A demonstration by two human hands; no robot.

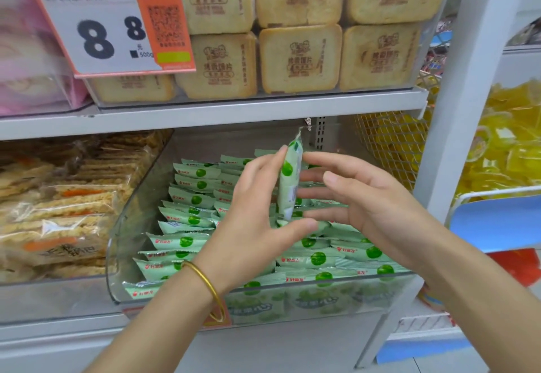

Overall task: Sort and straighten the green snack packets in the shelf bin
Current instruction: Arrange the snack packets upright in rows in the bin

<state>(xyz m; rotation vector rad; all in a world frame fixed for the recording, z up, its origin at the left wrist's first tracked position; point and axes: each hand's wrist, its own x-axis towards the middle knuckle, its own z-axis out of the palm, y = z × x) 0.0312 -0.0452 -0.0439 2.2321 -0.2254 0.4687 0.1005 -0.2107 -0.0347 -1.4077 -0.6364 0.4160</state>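
A clear plastic shelf bin (117,238) holds several pale green snack packets (187,217) lying in overlapping rows. My left hand (254,223), with a gold bangle on the wrist, pinches one green packet (289,179) upright above the pile, index finger at its upper part and thumb under its lower end. To the right of that packet my right hand (360,199) hovers with fingers straight and spread, its fingertips close to the packet; I cannot tell if they touch it.
The grey shelf board (205,115) above carries clear bins of tan stamped biscuits (298,59) and an orange price tag (111,27). Rice cracker packs (58,208) fill the bin at left. Right of a white upright (456,126) lie yellow packets (509,144).
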